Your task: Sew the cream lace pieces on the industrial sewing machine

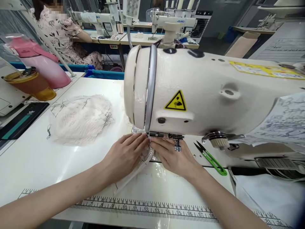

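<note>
White lace fabric (147, 153) lies under the head of a white sewing machine (202, 82), with a loose strip trailing toward the table's front. My left hand (126, 154) presses on the lace from the left, its fingers close together and slightly bent, their tips beside the presser foot. From the right, my right hand (175, 156) grips the lace edge near the needle area. The machine's lower fittings cover part of its fingers. The needle itself is hidden by the machine head and my fingertips.
A pile of white lace pieces (82, 119) with dark thread ends sits left. Green thread snips (212, 159) lie right of my right hand. A phone (22, 122), a drink cup (30, 82) and a pink bottle (41, 63) stand far left. A person (59, 35) sits beyond.
</note>
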Available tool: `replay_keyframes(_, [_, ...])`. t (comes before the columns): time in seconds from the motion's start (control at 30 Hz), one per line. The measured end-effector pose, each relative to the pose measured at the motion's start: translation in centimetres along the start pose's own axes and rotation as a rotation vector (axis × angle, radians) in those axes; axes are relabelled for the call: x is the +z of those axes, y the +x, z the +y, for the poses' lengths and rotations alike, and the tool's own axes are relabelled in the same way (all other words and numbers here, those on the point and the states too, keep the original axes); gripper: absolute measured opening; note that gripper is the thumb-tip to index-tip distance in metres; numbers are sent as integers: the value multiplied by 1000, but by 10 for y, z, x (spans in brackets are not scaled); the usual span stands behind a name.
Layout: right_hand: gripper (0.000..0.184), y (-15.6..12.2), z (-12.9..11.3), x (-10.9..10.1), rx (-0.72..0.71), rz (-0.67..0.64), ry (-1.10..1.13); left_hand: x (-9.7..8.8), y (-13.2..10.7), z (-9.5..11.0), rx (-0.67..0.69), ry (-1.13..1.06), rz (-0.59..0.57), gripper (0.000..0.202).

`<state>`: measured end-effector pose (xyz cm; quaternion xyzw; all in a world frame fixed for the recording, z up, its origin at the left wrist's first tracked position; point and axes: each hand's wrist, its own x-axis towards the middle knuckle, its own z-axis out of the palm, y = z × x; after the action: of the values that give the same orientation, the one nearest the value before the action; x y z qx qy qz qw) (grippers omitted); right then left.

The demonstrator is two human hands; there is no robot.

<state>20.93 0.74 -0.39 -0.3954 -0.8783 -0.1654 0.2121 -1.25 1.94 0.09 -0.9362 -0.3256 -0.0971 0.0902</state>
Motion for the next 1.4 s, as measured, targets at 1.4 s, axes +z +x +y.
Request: replay_keyframes(1.4, [41,-7,1,8,-22,-107,-114,-29,-5,-20,21,-66,130,35])
